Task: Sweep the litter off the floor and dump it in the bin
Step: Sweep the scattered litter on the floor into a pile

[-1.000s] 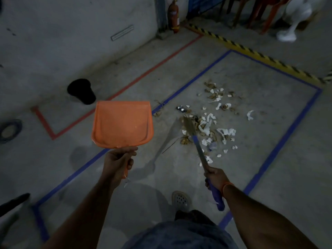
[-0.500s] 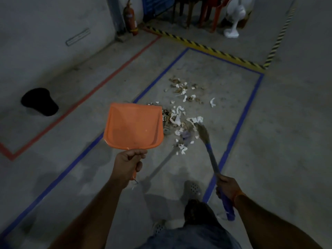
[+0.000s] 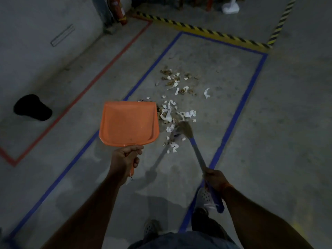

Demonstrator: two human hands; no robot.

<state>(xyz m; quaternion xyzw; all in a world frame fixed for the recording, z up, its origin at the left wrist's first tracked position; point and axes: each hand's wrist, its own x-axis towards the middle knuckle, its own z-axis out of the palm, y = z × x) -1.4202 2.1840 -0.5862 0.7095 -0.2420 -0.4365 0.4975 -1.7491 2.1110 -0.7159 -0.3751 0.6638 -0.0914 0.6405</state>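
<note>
The left hand (image 3: 125, 157) has its grip clamped on the handle of an orange dustpan (image 3: 129, 123), fingers wrapped fully round it. The pan is held up off the floor (image 3: 287, 141) with its open mouth pointing away from the person, and it covers the near-left fringe of the litter (image 3: 177, 103). The right hand (image 3: 214, 180) has its grip closed round the purple handle of a short broom (image 3: 196, 153). The shaft slants forward and to the left, and the bristle head sits down among the nearest scraps, just right of the dustpan.

The litter is a loose scatter of white paper shreds and brown crumpled bits, lying inside a rectangle marked in blue tape (image 3: 239, 112). It runs from the broom head toward the rectangle's far edge, with one white scrap lying apart on the right. A black bin (image 3: 32, 107) stands well to the left, beyond the blue line and within a corner marked by red tape (image 3: 100, 72), close to the wall.

Yellow-and-black hazard tape (image 3: 206, 31) runs along the floor past the rectangle's far edge. A red fire extinguisher (image 3: 117, 9) stands by the wall at the far left corner. The person's two shoes show at the bottom, near the rectangle's right-hand blue line.
</note>
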